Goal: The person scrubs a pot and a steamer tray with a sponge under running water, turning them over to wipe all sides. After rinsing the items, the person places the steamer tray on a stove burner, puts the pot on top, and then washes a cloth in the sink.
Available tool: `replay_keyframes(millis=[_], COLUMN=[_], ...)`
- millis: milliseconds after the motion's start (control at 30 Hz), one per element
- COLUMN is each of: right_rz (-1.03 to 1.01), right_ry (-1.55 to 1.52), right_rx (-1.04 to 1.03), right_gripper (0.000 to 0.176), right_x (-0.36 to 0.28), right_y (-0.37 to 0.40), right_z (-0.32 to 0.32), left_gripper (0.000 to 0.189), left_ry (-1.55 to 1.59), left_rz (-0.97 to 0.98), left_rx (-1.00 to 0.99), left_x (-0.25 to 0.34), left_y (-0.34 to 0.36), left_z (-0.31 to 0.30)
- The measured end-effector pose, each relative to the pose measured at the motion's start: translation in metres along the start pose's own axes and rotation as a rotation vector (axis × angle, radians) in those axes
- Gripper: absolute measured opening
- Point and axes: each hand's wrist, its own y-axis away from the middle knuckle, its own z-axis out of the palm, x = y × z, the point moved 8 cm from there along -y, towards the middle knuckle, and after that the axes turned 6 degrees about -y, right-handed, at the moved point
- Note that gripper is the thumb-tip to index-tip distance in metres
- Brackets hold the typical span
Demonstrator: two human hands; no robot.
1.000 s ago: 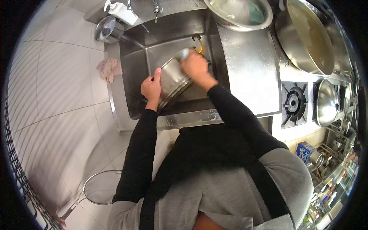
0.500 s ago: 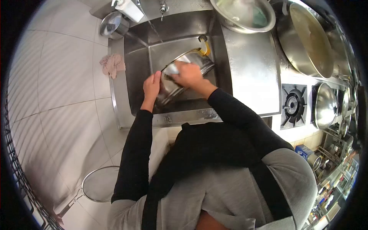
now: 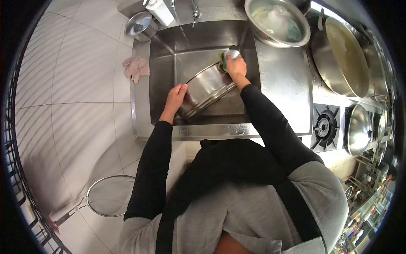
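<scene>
Metal pot (image 3: 208,88), tilted in sink (image 3: 160,70), prob. stiff, mod. heavy, slippery if wet, best held by its edge, where my L hand (image 3: 175,99) grips at approx. 8 o'clock; my R hand (image 3: 237,66), at 2, clasps an apparent scrub pad (image 3: 222,63).

Grey rectangular metal sink (image 3: 188,63): dull sheen. In sink, round silver metal vessel (image 3: 208,86), smooth, glossy. At sink's left edge, crumpled pink cloth rag (image 3: 135,69), matt. Beyond sink's far left corner, white plastic pump bottle (image 3: 161,12), smooth. Right of sink, silver metal counter (image 3: 283,78), shiny.
</scene>
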Motion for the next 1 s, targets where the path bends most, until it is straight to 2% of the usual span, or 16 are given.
replay_keyframes(millis=[67, 133, 267, 333, 367, 433, 500, 533, 567, 633, 700, 733, 833, 900, 967, 1000], right_rz=[-0.056, -0.578, -0.558, 0.077, 0.09, 0.034, -0.242, -0.471, -0.62, -0.352, -0.075, -0.122, -0.265, -0.706, -0.656, -0.481], right_ry=[0.447, 0.711, 0.67, 0.398, 0.408, 0.443, 0.57, 0.685, 0.644, 0.8, 0.559, 0.464, 0.449, 0.652, 0.707, 0.631], right_rx=[0.051, -0.183, -0.053, 0.088, 0.176, 0.23, 0.061, -0.171, -0.272, -0.168, -0.016, 0.038, 0.064, -0.256, -0.217, -0.125], right_gripper=[0.041, 0.041, 0.041, 0.053, 0.054, 0.055, 0.053, 0.051, 0.046, 0.051, 0.054, 0.055, 0.054, 0.049, 0.047, 0.048], right_x=[-0.008, -0.045, -0.032, 0.029, 0.027, 0.018, -0.027, -0.038, -0.056, -0.033, 0.005, 0.0, -0.034, -0.055, -0.058, -0.053], right_y=[0.007, 0.071, 0.028, -0.035, -0.032, -0.016, 0.031, 0.055, 0.082, 0.033, -0.032, -0.032, -0.002, 0.048, 0.043, 0.012], right_z=[0.028, 0.09, 0.053, -0.019, -0.026, -0.008, 0.03, 0.062, 0.071, 0.044, -0.006, -0.014, 0.016, 0.079, 0.071, 0.051], left_gripper=[0.043, 0.043, 0.04, 0.038, 0.038, 0.038, 0.036, 0.036, 0.037, 0.037, 0.036, 0.037, 0.035, 0.034, 0.033, 0.035], left_ry=[-0.029, -0.049, -0.033, -0.034, -0.036, -0.036, -0.015, -0.008, -0.023, -0.039, 0.149, 0.107, 0.127, 0.147, 0.156, 0.166], left_rz=[-0.036, -0.085, -0.054, -0.048, -0.054, -0.071, -0.126, -0.13, -0.006, 0.101, -0.11, -0.182, -0.064, -0.054, -0.053, 0.026], left_rx=[0.007, 0.004, 0.009, -0.012, -0.007, -0.005, -0.107, -0.109, 0.032, 0.203, 0.085, -0.011, 0.182, 0.21, 0.226, 0.293], left_x=[0.003, -0.003, -0.014, -0.012, -0.005, 0.001, -0.001, -0.006, -0.006, -0.013, -0.048, -0.057, -0.026, -0.009, -0.006, -0.002], left_y=[-0.004, -0.001, -0.006, -0.006, -0.009, -0.011, -0.017, -0.016, -0.016, -0.004, 0.016, 0.013, -0.001, -0.019, -0.018, -0.019], left_z=[0.004, 0.011, 0.006, 0.01, 0.012, 0.011, 0.019, 0.028, 0.027, 0.017, 0.004, 0.011, 0.024, 0.038, 0.049, 0.044])
